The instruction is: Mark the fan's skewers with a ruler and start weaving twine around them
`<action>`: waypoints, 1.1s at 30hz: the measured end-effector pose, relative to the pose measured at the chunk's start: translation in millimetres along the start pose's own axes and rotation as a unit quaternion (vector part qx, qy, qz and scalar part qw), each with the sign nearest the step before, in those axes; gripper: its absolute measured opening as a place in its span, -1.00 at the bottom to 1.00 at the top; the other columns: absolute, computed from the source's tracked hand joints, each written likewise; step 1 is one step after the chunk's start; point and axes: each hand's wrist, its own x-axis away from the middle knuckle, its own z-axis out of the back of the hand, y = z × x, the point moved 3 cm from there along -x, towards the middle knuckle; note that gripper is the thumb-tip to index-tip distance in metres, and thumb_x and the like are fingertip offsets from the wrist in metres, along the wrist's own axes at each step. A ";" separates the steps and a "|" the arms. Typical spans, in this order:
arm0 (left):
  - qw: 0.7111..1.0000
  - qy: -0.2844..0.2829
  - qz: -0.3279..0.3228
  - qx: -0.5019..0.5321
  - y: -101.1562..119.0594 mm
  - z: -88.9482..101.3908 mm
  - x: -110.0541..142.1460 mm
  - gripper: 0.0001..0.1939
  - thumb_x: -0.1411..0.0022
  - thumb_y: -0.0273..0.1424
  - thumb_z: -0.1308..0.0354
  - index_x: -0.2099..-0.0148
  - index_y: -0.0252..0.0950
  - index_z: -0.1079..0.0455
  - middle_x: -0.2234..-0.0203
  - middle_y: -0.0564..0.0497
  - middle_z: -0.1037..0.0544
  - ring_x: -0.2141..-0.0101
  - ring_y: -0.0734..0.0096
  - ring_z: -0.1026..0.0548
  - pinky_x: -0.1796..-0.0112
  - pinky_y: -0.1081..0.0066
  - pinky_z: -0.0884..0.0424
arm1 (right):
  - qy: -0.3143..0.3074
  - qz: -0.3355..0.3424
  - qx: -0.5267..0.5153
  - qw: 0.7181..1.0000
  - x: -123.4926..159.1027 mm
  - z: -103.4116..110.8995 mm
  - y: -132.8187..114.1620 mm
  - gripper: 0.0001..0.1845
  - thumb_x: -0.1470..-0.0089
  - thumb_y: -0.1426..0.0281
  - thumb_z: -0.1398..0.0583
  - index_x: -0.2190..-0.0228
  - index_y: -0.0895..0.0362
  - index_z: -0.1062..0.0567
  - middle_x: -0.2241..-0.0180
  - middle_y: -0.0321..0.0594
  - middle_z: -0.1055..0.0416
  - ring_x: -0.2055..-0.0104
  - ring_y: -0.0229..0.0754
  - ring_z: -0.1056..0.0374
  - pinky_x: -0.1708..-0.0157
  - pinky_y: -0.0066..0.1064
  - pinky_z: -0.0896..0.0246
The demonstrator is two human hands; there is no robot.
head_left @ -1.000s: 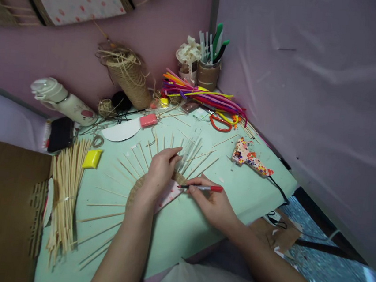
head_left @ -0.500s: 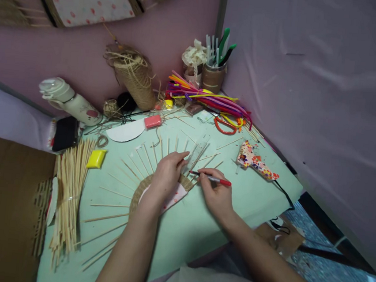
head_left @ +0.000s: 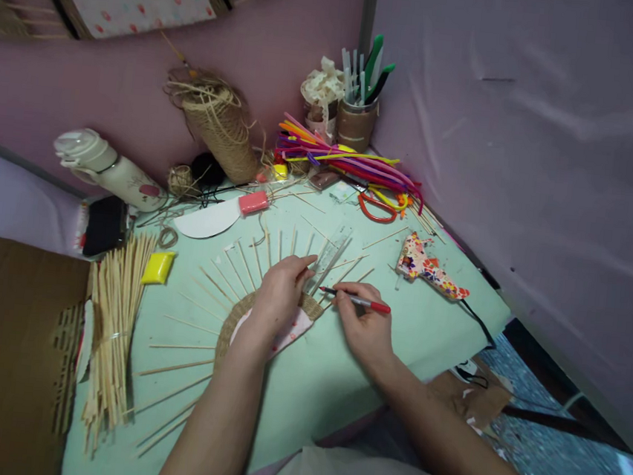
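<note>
My right hand (head_left: 365,323) is closed on a red marker (head_left: 363,301), its tip pointing left beside a clear ruler (head_left: 332,254). My left hand (head_left: 280,294) grips the near end of this ruler; its index finger lies along it and the other fingers are partly hidden. Under my left hand and forearm lies a half-round piece with a twine-wrapped rim (head_left: 231,326) and a spotted cloth centre (head_left: 295,331). Thin wooden sticks (head_left: 182,345) fan out from its rim on the pale green table (head_left: 324,395).
Bundled sticks (head_left: 113,337) and a yellow packet (head_left: 157,268) lie left. A glue gun (head_left: 431,267) with a cord lies right. Along the back are a bottle (head_left: 111,171), a twine spool (head_left: 220,127), pipe cleaners (head_left: 346,162), orange-handled scissors (head_left: 376,209) and a tool cup (head_left: 355,125).
The camera view has shifted slightly. Both hands keep their grips on the ruler and the marker, and the marker tip stays close to the ruler.
</note>
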 end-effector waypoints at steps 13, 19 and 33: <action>1.000 0.007 0.001 -0.006 4.0 2.3 0.0 -0.67 -0.29 -0.42 -0.04 -0.06 -0.31 -0.45 0.26 -0.09 -0.57 0.21 0.27 -0.49 0.18 0.33 -0.37 | 0.007 0.001 -0.002 1.000 -0.5 0.0 -0.3 -0.87 -0.12 0.35 -0.15 0.36 0.05 -0.51 0.45 -0.26 -0.53 0.30 -0.12 -0.43 0.10 -0.19 -0.21; 1.000 0.027 -0.007 0.000 1.6 1.8 0.0 -0.67 -0.29 -0.42 -0.03 -0.05 -0.30 -0.45 0.28 -0.07 -0.57 0.23 0.30 -0.49 0.18 0.34 -0.37 | 0.007 -0.006 0.001 1.000 -0.1 0.0 0.3 -0.86 -0.12 0.34 -0.15 0.36 0.05 -0.52 0.46 -0.26 -0.53 0.29 -0.11 -0.44 0.11 -0.19 -0.21; 1.000 0.007 -0.002 -0.023 1.7 0.1 -0.3 -0.66 -0.29 -0.40 -0.01 -0.06 -0.28 -0.44 0.25 -0.10 -0.57 0.21 0.26 -0.49 0.17 0.30 -0.38 | 0.008 -0.009 0.001 1.000 -0.6 0.4 0.5 -0.87 -0.11 0.34 -0.14 0.36 0.03 -0.52 0.46 -0.26 -0.52 0.29 -0.11 -0.43 0.08 -0.15 -0.22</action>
